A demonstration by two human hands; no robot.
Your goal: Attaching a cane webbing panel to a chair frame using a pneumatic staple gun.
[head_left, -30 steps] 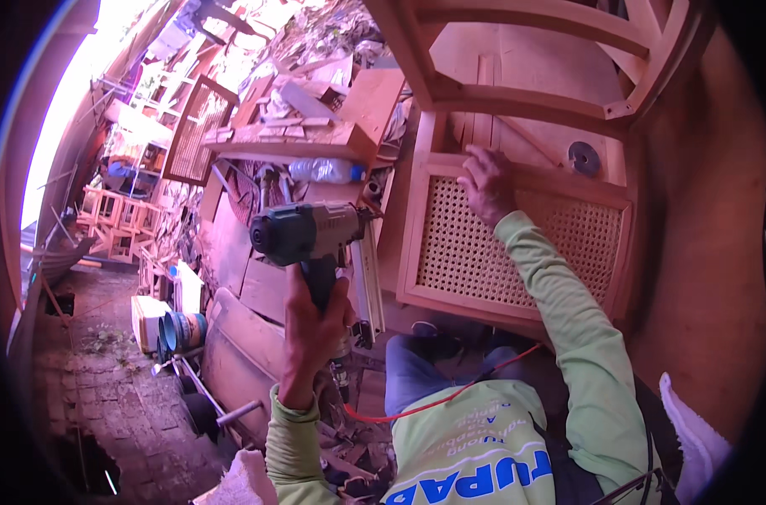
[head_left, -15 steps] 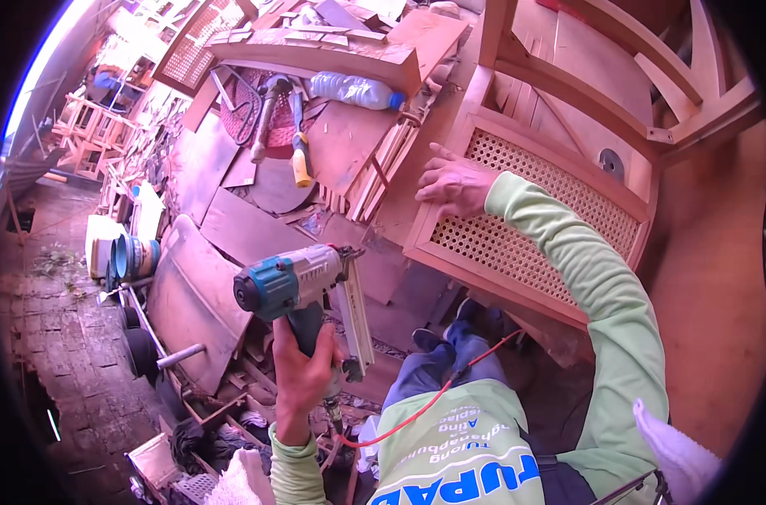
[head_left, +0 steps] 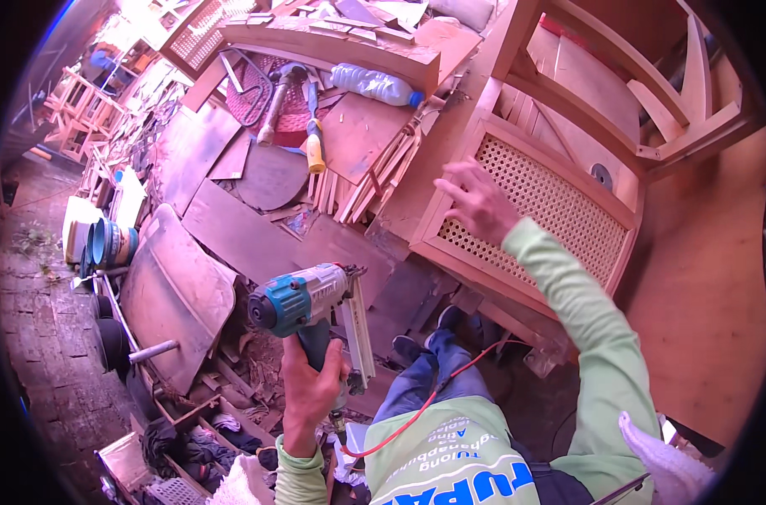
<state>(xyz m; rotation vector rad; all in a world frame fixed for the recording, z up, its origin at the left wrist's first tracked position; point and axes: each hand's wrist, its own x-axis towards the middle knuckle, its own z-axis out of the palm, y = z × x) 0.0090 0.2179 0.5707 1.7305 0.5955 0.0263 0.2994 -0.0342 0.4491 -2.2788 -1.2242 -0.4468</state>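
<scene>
My left hand (head_left: 313, 391) is wrapped round the grip of a teal and white air nail gun (head_left: 309, 296), which I hold over the floor at the left of the bench. A red air hose (head_left: 400, 431) runs across in front of my body. My right hand (head_left: 481, 200) is over the left part of a woven cane seat (head_left: 559, 206) set in a wooden chair frame (head_left: 475, 268). Its fingers are apart and loosely bent, with nothing in them. Whether its palm touches the cane is hard to tell.
A hammer (head_left: 278, 109), a yellow-handled tool (head_left: 315, 145) and a plastic bottle (head_left: 374, 84) lie on the bench beyond. Thin wood strips (head_left: 391, 172) lie beside them. Blue buckets (head_left: 112, 242) stand at the left. Chair rails (head_left: 585, 118) rise at the far right.
My right hand has lifted off the frame's edge strip and its fingers have bent. The view has shifted slightly; my left hand still holds the nail gun.
</scene>
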